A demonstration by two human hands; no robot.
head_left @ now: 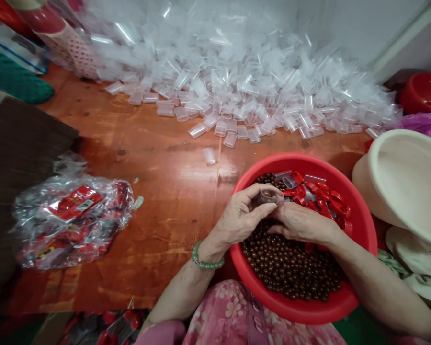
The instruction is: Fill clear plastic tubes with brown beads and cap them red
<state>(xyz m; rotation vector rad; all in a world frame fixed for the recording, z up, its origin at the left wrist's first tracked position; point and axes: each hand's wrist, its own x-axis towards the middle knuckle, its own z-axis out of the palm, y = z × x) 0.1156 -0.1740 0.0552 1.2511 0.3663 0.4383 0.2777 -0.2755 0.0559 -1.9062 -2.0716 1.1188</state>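
A cramped hand-packing workshop, with loose clear plastic tubes (237, 81) heaped against a white wall (345, 24) at 12 o'clock, a plastic bag of red packets (72, 223) at 9 o'clock and a red plastic basin (361, 225) of brown beads (290, 268) at 4 o'clock, all on a varnished wooden surface (165, 191).

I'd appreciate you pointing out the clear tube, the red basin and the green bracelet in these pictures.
Clear tube (267, 196), head view, middle of its side.
Red basin (301, 161), head view, far rim.
Green bracelet (206, 262), head view, beads at the wrist.
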